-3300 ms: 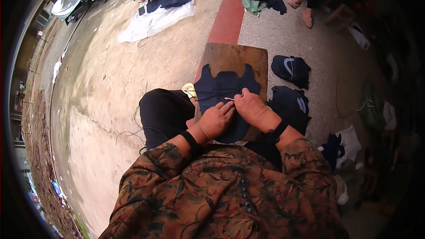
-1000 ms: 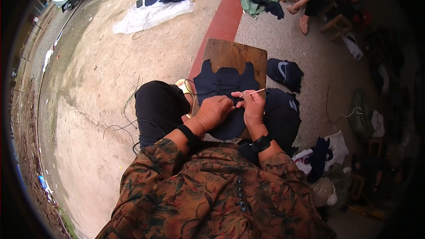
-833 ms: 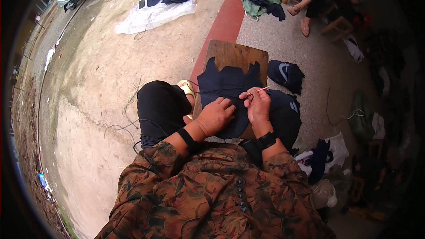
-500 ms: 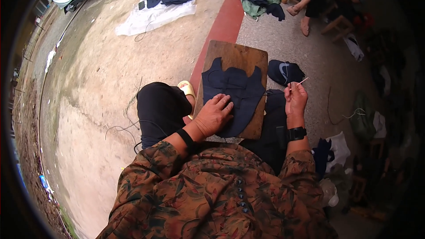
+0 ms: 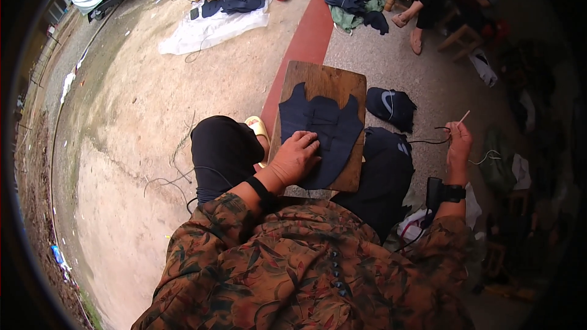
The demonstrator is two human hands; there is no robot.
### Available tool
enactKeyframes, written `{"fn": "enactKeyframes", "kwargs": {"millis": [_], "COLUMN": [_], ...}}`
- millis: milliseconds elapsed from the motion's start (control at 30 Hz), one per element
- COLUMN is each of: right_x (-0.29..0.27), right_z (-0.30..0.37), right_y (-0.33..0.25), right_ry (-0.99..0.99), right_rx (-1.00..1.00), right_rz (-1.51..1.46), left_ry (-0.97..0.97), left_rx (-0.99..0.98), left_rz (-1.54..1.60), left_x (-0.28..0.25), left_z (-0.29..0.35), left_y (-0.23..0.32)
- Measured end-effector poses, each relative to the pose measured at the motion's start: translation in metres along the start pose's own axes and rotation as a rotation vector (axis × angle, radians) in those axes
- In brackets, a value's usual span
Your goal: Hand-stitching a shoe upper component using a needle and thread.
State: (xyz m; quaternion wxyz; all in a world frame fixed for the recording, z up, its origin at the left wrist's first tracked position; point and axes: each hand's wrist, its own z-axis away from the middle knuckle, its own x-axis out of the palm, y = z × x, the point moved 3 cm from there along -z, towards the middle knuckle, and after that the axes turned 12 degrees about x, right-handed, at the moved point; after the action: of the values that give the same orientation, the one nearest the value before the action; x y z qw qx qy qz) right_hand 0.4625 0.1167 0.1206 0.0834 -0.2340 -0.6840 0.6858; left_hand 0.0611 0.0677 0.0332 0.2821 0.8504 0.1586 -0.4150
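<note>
1. Looking down from the head view, I see the left hand [image 5: 296, 157] lying flat, fingers spread, pressing the dark navy fabric piece [image 5: 321, 131] onto the wooden board [image 5: 324, 79] that rests across the lap.
2. The right hand [image 5: 458, 146] is out to the right, well apart from the board, its grip pinched closed on a thin pale needle-like stick [image 5: 464, 117] that points up and away.
3. A dark thread [image 5: 428, 141] runs from that grip leftward toward the fabric, so the work lies to the left of the right hand, and the left hand is much the nearer.
4. The fabric's long axis runs away from me along the board, its notched end farthest off.
5. The fabric looks matte and limp, with cut, stepped edges; the board is worn brown wood with rounded corners.
6. Another dark padded piece with a pale mark [image 5: 391, 106] lies on the concrete floor just right of the board.
</note>
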Motion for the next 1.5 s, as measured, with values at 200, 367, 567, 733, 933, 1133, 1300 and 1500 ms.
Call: {"fn": "enactKeyframes", "kwargs": {"millis": [200,367,567,733,933,1133,1300,1500], "right_x": [0.158,0.208,0.222,0.223,0.222,0.218,0.227,0.226], "right_z": [0.083,0.109,0.114,0.115,0.113,0.130,0.146,0.151], "right_y": [-0.018,0.011,0.051,0.064,0.059,0.037,0.025,0.033], "right_ry": [-0.686,-0.708,-0.469,-0.434,-0.459,-0.567,-0.608,-0.741], "right_rx": [-0.357,-0.144,-0.084,-0.155,-0.118,-0.291,-0.287,0.421], "right_rz": [0.397,0.309,0.262,0.338,0.343,0.384,0.378,-0.156], "left_ry": [-0.022,-0.091,0.056,0.136,0.134,0.302,0.199,0.251], "left_rx": [-0.085,-0.075,-0.216,-0.318,-0.423,-0.410,-0.615,-0.771], "left_rz": [-0.147,-0.025,0.010,0.027,-0.037,0.539,1.041,1.245], "left_x": [-0.023,-0.021,-0.002,0.009,0.005,-0.009,0.004,0.008], "left_z": [0.004,-0.002,-0.012,-0.012,-0.016,-0.008,-0.002,0.005], "left_y": [-0.005,-0.014,-0.045,-0.055,-0.057,-0.038,-0.030,-0.034]}}
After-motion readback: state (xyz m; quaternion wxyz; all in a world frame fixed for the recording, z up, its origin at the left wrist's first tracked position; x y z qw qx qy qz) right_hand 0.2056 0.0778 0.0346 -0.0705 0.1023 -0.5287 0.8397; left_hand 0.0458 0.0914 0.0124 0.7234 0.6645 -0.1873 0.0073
